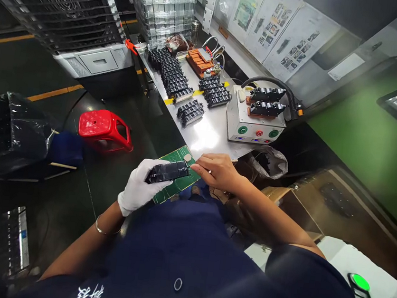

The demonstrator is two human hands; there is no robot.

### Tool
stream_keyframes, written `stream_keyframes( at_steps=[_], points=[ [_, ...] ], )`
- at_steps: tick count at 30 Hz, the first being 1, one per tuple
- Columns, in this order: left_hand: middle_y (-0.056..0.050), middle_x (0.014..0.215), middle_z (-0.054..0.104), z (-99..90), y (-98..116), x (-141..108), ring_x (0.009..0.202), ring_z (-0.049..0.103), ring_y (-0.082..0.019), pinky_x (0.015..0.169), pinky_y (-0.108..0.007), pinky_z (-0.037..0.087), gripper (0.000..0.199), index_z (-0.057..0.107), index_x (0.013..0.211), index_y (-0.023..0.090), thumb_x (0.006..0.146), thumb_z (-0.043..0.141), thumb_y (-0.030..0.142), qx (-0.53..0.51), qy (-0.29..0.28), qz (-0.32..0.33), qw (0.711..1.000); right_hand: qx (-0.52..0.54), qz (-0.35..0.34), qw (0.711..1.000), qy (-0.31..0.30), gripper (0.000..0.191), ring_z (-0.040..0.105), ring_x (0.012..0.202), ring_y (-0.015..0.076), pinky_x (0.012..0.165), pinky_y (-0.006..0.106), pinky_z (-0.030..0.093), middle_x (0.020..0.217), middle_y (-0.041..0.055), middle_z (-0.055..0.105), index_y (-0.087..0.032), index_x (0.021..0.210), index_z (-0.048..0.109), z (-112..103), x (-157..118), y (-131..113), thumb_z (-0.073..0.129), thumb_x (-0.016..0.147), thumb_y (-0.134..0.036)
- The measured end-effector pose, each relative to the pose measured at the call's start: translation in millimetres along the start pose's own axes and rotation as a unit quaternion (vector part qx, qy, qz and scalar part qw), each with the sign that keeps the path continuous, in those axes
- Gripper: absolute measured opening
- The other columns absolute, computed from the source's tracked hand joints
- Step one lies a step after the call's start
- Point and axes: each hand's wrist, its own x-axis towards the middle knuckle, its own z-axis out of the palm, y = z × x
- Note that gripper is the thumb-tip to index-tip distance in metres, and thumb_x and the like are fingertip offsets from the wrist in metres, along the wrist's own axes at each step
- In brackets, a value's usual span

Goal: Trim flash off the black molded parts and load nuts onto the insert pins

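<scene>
My left hand (139,187), in a white glove, grips a long black plastic part (170,172) over a green board (188,182). The part lies roughly level, its far end pointing right. At that end is my bare right hand (216,171), with thumb and forefinger pinched together close to the part's tip. Whatever the right fingertips hold, if anything, is too small to make out. A small pale lump (187,157) rests on the upper edge of the board.
On the metal table (208,143) stand rows of black parts (173,75), a smaller group (190,113), an orange fixture (199,62) and a white control box (254,126) carrying two black parts. A red stool (104,128) is at left; clear trays (162,11) are stacked behind.
</scene>
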Motion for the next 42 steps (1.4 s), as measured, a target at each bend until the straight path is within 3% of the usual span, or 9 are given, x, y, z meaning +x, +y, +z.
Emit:
stream_keyframes(
  at_steps=[6, 13, 16, 19, 24, 28, 32, 37, 42],
  points=[
    [-0.008, 0.103, 0.072, -5.8, 14, 2, 0.092, 0.068, -0.02, 0.082, -0.032, 0.054, 0.028, 0.065, 0.11, 0.02, 0.083, 0.069, 0.025, -0.036, -0.083, 0.107, 0.99, 0.039, 0.041, 0.998, -0.028, 0.051, 0.038, 0.056, 0.0091, 0.056, 0.026, 0.023, 0.058, -0.0014, 0.045, -0.018, 0.061, 0.046, 6, 2, 8, 0.032, 0.102, -0.046],
    [-0.008, 0.1, 0.076, -8.9, 16, 12, 0.094, 0.069, -0.024, 0.09, -0.039, 0.051, 0.026, 0.07, 0.106, 0.023, 0.081, 0.065, 0.019, -0.049, -0.103, 0.134, 0.984, 0.211, 0.005, 0.969, -0.13, 0.053, 0.03, 0.051, 0.0061, 0.053, 0.024, 0.023, 0.055, -0.0062, 0.034, -0.019, 0.059, 0.036, -6, -2, 2, 0.039, 0.098, -0.055],
    [-0.01, 0.098, 0.076, -9.1, 15, 11, 0.093, 0.069, -0.025, 0.09, -0.04, 0.052, 0.022, 0.073, 0.1, 0.022, 0.079, 0.068, 0.024, -0.057, -0.095, 0.088, 0.99, 0.25, -0.011, 0.958, -0.142, 0.057, 0.025, 0.049, 0.0056, 0.052, 0.025, 0.021, 0.053, -0.0075, 0.027, -0.02, 0.056, 0.03, -6, -3, 0, 0.038, 0.098, -0.057],
    [-0.009, 0.1, 0.074, -11.4, 13, 11, 0.09, 0.068, -0.023, 0.084, -0.036, 0.054, 0.033, 0.072, 0.103, 0.02, 0.072, 0.078, 0.03, -0.087, -0.074, -0.032, 0.993, 0.231, -0.03, 0.967, -0.104, 0.058, 0.029, 0.05, 0.006, 0.052, 0.024, 0.023, 0.054, -0.0066, 0.029, -0.02, 0.056, 0.032, -7, -1, 1, 0.036, 0.098, -0.059],
    [-0.009, 0.095, 0.075, -12.4, 2, 14, 0.082, 0.069, -0.024, 0.078, -0.037, 0.056, 0.057, 0.071, 0.109, 0.014, 0.063, 0.084, 0.045, -0.303, -0.171, -0.216, 0.912, 0.103, -0.087, 0.989, -0.059, 0.064, 0.04, 0.062, 0.0107, 0.056, 0.025, 0.025, 0.066, -0.0008, 0.047, -0.017, 0.073, 0.055, -12, 13, -2, 0.033, 0.088, -0.076],
    [-0.011, 0.102, 0.075, -7.1, -8, 15, 0.092, 0.069, -0.029, 0.086, -0.04, 0.055, 0.06, 0.074, 0.108, 0.015, 0.06, 0.085, 0.05, -0.38, -0.221, -0.222, 0.87, 0.058, -0.128, 0.987, -0.076, 0.066, 0.043, 0.065, 0.0118, 0.056, 0.025, 0.023, 0.068, 0.0005, 0.05, -0.017, 0.075, 0.058, -10, 21, -7, 0.03, 0.088, -0.076],
    [-0.012, 0.105, 0.074, -4.1, -12, 14, 0.102, 0.067, -0.034, 0.093, -0.045, 0.052, 0.064, 0.074, 0.11, 0.015, 0.059, 0.085, 0.051, -0.383, -0.216, -0.224, 0.87, 0.053, -0.14, 0.986, -0.069, 0.065, 0.039, 0.059, 0.0109, 0.053, 0.026, 0.019, 0.061, -0.0012, 0.044, -0.018, 0.063, 0.051, -3, 18, -8, 0.03, 0.091, -0.072],
    [-0.012, 0.105, 0.074, -4.1, -11, 14, 0.1, 0.068, -0.033, 0.094, -0.044, 0.051, 0.061, 0.075, 0.109, 0.016, 0.059, 0.085, 0.05, -0.393, -0.214, -0.224, 0.866, 0.039, -0.141, 0.988, -0.039, 0.065, 0.042, 0.062, 0.0118, 0.054, 0.026, 0.021, 0.064, -0.0002, 0.047, -0.017, 0.07, 0.055, 3, 15, -4, 0.029, 0.091, -0.073],
    [-0.01, 0.093, 0.075, 0.9, -12, 15, 0.084, 0.069, -0.028, 0.08, -0.038, 0.054, 0.056, 0.076, 0.099, 0.015, 0.057, 0.086, 0.05, -0.392, -0.192, -0.251, 0.864, 0.005, -0.153, 0.988, -0.027, 0.066, 0.039, 0.06, 0.0118, 0.054, 0.028, 0.02, 0.061, -0.0005, 0.044, -0.018, 0.063, 0.051, 7, 15, -3, 0.024, 0.095, -0.068]
  ],
)
